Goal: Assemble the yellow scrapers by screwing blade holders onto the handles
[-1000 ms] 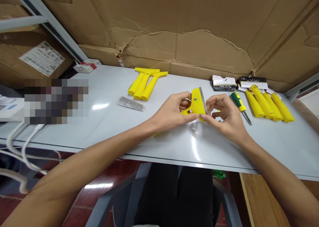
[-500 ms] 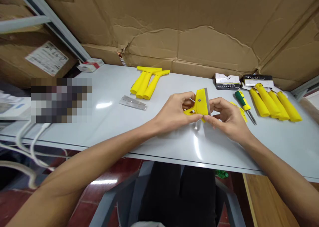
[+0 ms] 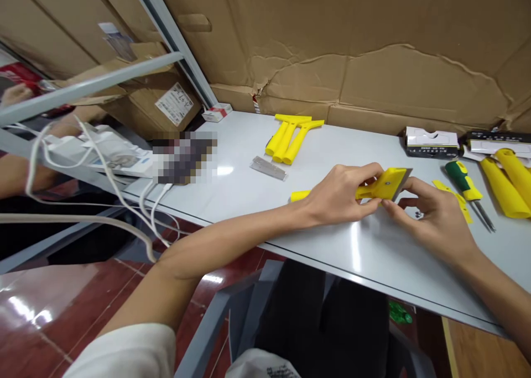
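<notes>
My left hand (image 3: pixel 342 195) is wrapped round the neck of a yellow scraper (image 3: pixel 389 183), whose handle sticks out to the left below the wrist. A metal blade lies along the scraper's right edge. The fingertips of my right hand (image 3: pixel 435 212) touch the head and blade from the right, thumb at the lower corner. Small screws (image 3: pixel 418 215) show on the table beneath my right hand. Beside it lie flat yellow pieces (image 3: pixel 454 198) and a green and yellow screwdriver (image 3: pixel 463 182). Loose metal blades (image 3: pixel 269 168) rest left of my hands.
Three yellow handles (image 3: pixel 290 137) lie at the back of the table (image 3: pixel 232 201). Black and white boxes (image 3: pixel 431 142) and more yellow handles (image 3: pixel 504 187) are at the right. A blurred-out object (image 3: pixel 185 159), white cables (image 3: pixel 112 173) and another person's arm (image 3: pixel 16 173) are at the left.
The view has swung left, so the table's things sit further right. The scraper has turned, its handle now pointing left and its head tilted. Both hands remain on it.
</notes>
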### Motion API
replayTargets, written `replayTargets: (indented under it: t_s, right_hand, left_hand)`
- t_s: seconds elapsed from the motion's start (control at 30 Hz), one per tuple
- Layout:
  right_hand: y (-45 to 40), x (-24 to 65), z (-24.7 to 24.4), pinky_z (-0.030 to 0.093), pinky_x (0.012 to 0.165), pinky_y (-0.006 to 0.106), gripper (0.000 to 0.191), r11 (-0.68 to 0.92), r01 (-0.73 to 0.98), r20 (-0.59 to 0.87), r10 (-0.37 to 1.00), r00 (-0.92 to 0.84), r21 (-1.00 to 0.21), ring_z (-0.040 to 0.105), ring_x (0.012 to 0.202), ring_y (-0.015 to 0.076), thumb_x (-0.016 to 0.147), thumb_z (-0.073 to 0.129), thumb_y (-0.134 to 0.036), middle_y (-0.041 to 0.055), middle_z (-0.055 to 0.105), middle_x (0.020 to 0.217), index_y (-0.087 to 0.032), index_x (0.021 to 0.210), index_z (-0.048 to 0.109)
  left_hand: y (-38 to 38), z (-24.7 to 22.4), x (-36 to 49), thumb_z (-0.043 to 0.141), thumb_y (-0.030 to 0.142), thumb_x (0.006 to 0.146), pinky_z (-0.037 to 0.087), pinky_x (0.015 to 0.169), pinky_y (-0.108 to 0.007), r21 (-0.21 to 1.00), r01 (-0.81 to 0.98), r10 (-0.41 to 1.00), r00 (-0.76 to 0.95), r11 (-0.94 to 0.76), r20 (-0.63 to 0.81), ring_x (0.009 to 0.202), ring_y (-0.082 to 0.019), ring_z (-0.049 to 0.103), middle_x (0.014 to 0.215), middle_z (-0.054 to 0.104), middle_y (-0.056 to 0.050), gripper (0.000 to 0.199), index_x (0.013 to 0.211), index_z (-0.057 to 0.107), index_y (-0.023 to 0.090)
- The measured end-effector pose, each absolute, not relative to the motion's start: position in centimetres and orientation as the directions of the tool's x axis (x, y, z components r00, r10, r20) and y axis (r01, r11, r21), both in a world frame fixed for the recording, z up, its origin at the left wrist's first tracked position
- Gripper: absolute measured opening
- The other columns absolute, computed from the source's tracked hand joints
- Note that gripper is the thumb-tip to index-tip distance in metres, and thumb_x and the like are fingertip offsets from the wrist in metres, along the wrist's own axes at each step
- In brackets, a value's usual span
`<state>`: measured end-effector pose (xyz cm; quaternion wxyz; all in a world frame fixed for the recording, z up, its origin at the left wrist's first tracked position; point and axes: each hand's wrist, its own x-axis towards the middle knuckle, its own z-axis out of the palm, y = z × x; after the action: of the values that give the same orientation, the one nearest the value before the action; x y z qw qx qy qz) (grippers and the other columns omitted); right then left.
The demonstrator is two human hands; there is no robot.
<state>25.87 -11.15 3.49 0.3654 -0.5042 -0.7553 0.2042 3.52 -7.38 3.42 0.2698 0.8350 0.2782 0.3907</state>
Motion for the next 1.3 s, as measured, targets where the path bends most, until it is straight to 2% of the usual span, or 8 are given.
replayTargets:
  t_s: [0.27,0.4,0.47,0.53,0.6,0.67,1.07,1.3]
  right_hand:
    - [-10.2,26.4,3.2,0.049,0.063,0.037,0.017,0.583,0.689,0.482,0.794,-0.370,-0.431,0.062,0.064,0.0201,0.096,0.069,-0.025,0.0029,0.068,0.076,-0.024,0.081,0.060]
    - [-9.6,27.0,2.4,0.052,0.067,0.036,0.011,0.604,0.700,0.510,0.769,-0.385,-0.382,0.069,0.072,0.0215,0.096,0.069,-0.022,0.0043,0.072,0.085,-0.023,0.086,0.064]
    - [-9.4,27.2,2.2,0.054,0.068,0.036,0.003,0.630,0.691,0.536,0.742,-0.403,-0.353,0.069,0.072,0.0203,0.096,0.069,-0.019,0.0043,0.074,0.090,-0.022,0.096,0.070]
    - [-9.4,27.2,2.1,0.056,0.069,0.036,0.010,0.666,0.666,0.557,0.711,-0.429,-0.336,0.069,0.072,0.0195,0.097,0.068,-0.016,0.0045,0.076,0.094,-0.022,0.104,0.071]
    - [-9.5,27.2,2.2,0.058,0.071,0.037,0.012,0.701,0.632,0.576,0.680,-0.454,-0.330,0.070,0.075,0.0202,0.098,0.069,-0.016,0.0046,0.078,0.097,-0.023,0.107,0.071]
    - [-9.6,27.2,2.2,0.059,0.072,0.039,0.016,0.715,0.619,0.574,0.669,-0.472,-0.325,0.072,0.081,0.0229,0.098,0.069,-0.014,0.0044,0.079,0.099,-0.025,0.108,0.071]
    - [-9.0,26.9,1.2,0.062,0.075,0.043,0.033,0.770,0.625,0.625,0.552,-0.552,-0.128,0.071,0.090,0.0274,0.091,0.066,-0.001,0.0089,0.079,0.107,-0.022,0.115,0.070]
    - [-8.9,27.3,1.4,0.062,0.077,0.043,0.037,0.760,0.640,0.613,0.563,-0.555,-0.119,0.072,0.093,0.0267,0.088,0.066,0.002,0.0093,0.080,0.109,-0.021,0.116,0.072]
  left_hand:
    - [-6.6,3.8,3.4,0.062,0.031,0.101,0.056,0.086,-0.035,0.477,0.257,0.524,0.611,-0.841,0.594,0.096,-0.020,0.067,0.117,0.069,-0.012,0.021,0.118,0.062,0.018]
    - [-7.9,4.6,-2.5,0.062,0.041,0.105,0.056,0.102,-0.039,0.362,0.524,0.607,0.433,-0.771,0.666,0.119,-0.024,0.066,0.126,0.073,-0.012,0.027,0.124,0.066,0.022]
    - [-9.2,3.4,-8.4,0.062,0.040,0.104,0.055,0.101,-0.039,0.319,0.771,0.661,0.170,-0.551,0.731,0.117,-0.025,0.066,0.121,0.074,-0.010,0.027,0.121,0.068,0.021]
    - [-11.1,1.1,-15.3,0.060,0.042,0.101,0.055,0.102,-0.043,0.303,0.941,0.689,-0.120,-0.151,0.714,0.116,-0.027,0.066,0.120,0.073,-0.011,0.033,0.119,0.070,0.016]
    - [-13.1,-1.3,-21.7,0.061,0.050,0.097,0.052,0.111,-0.049,0.252,0.940,0.673,-0.339,0.228,0.657,0.117,-0.031,0.065,0.118,0.072,-0.013,0.047,0.122,0.073,0.011]
    - [-14.9,-3.2,-26.1,0.062,0.061,0.093,0.051,0.112,-0.050,0.236,0.873,0.621,-0.472,0.427,0.626,0.122,-0.034,0.063,0.121,0.070,-0.015,0.061,0.125,0.075,0.011]
    - [-14.9,-3.7,-28.4,0.051,0.050,0.098,0.040,0.123,-0.056,0.127,0.949,0.728,-0.303,0.287,0.615,0.138,-0.037,0.051,0.142,0.061,-0.019,0.055,0.128,0.082,0.015]
    - [-14.6,-3.7,-29.3,0.051,0.048,0.099,0.039,0.123,-0.064,0.103,0.979,0.754,-0.199,0.173,0.626,0.140,-0.040,0.052,0.140,0.062,-0.021,0.054,0.127,0.083,0.014]
